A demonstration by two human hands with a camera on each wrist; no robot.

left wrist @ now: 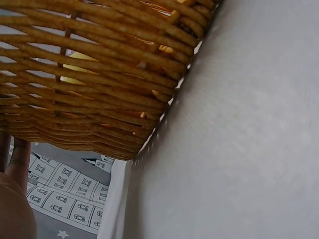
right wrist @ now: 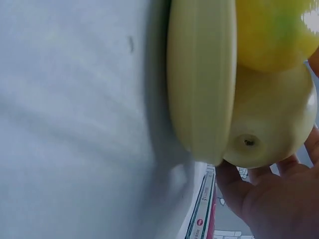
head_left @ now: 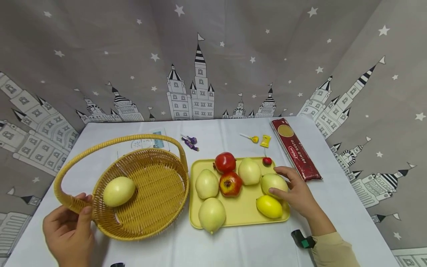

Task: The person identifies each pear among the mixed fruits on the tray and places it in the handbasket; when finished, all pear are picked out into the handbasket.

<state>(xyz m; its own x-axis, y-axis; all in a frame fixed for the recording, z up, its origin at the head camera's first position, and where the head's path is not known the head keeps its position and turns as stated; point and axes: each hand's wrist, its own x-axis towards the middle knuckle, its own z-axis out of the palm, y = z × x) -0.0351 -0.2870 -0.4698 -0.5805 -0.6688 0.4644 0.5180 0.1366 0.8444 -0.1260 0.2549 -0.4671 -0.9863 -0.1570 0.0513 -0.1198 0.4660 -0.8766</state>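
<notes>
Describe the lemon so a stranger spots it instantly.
Start at the wicker basket, go right to the pale yellow tray. In its near right corner lies the lemon, its vivid yellow setting it apart from the paler, pear-like fruit just behind.

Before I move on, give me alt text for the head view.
The left hand holds a wicker basket at its handle's base, one pale fruit inside; the right hand grips another pale fruit on a yellow tray among other fruit. A red packet lies near the tray's far right corner.
</notes>
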